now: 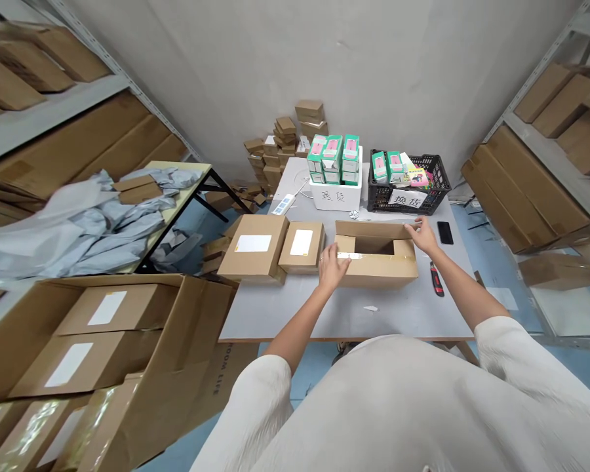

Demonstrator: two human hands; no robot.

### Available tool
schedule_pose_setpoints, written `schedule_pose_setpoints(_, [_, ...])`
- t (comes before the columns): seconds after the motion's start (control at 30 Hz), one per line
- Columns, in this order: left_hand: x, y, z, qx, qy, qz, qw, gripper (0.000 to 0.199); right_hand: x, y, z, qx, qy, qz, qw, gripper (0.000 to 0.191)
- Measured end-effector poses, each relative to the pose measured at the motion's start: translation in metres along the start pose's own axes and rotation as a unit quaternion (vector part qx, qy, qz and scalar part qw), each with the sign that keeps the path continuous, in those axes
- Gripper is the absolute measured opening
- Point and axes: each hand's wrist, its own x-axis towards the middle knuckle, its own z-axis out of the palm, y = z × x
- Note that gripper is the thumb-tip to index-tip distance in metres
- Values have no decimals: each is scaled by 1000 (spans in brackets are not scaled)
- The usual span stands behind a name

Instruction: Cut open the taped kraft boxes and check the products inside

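Observation:
An open cardboard box (378, 272) sits on the grey table in front of me, its long back flap standing up and a strip of shiny tape along the front edge. My left hand (331, 267) grips its left front corner, fingers over the edge. At the far right corner, my right hand (421, 235) pinches the end of the back flap. Only a dark gap shows of the box's inside. A red and black utility knife (436, 280) lies right of the box, below a black phone (444, 233). Two closed, labelled boxes, a larger one (255, 244) and a smaller one (302, 244), stand to the left.
Behind are a white bin (337, 196) with green-and-pink packs and a black crate (440, 183) with more packs. A power strip (284, 204) lies at the back left. A big carton (177, 328) of labelled boxes stands left of the table (295, 314). Loaded shelves flank both sides.

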Motion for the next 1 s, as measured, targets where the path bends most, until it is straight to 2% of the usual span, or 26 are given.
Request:
schedule_pose_setpoints(0.13, [-1, 10, -7, 75, -33, 129, 988, 35, 9, -7, 7, -25, 26, 53, 998, 68])
schedule_pose_setpoints(0.27, [-4, 14, -8, 109, -60, 153, 980, 35, 17, -15, 16, -51, 37, 112, 992, 66])
schedule_pose_setpoints(0.33, [-4, 14, -8, 117, -67, 154, 979, 35, 21, -19, 22, -78, 53, 112, 989, 63])
schedule_pose_setpoints(0.4, [-3, 14, -9, 122, -75, 153, 978, 35, 25, -24, 27, -120, 77, 70, 987, 54])
schedule_pose_setpoints(0.47, [-2, 15, -10, 124, -82, 149, 978, 34, 29, -27, 31, -162, 82, -3, 983, 42])
schedule_pose_setpoints(0.53, [-1, 15, -11, 125, -88, 144, 978, 34, 31, -29, 34, -185, 49, -80, 978, 31])
schedule_pose_setpoints(0.63, [0, 16, -12, 125, -91, 141, 978, 34, 29, -27, 38, -193, -9, -163, 967, 37])
schedule_pose_setpoints(0.77, [2, 18, -17, 116, -93, 144, 978, 31, 21, -18, 39, -208, -44, -197, 957, 44])
schedule_pose_setpoints(0.9, [6, 22, -30, 100, -87, 159, 978, 30, 22, -11, 30, -242, -118, -201, 942, 44])
schedule_pose_setpoints(1.0, [8, 28, -43, 89, -69, 183, 977, 36, 27, -9, 21, -254, -170, -219, 927, 48])
